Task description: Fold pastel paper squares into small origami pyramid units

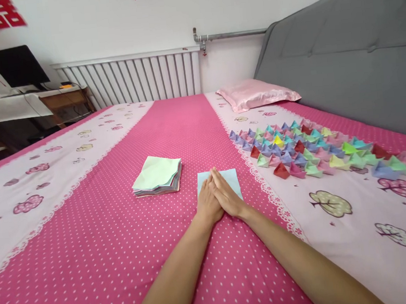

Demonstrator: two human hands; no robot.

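A light blue square of paper [232, 179] lies on the pink bedspread in front of me. Over it, my left hand [209, 202] and my right hand [225, 193] rest against each other, their fingers stretched out and pointing away from me. Neither hand grips anything that I can see, and together they cover the middle of the blue sheet. To the left is a stack of coloured paper [157, 173] with a pale green sheet on top. On the right stand several rows of small folded paper boats [299, 147] in many colours.
The dotted pink bedspread [127, 256] has white strips with printed trees. A pink pillow [255, 94] lies against the grey headboard [345, 55]. Behind the bed is a white radiator [137, 76]. At the far left a monitor [18, 67] stands on a desk [6, 109].
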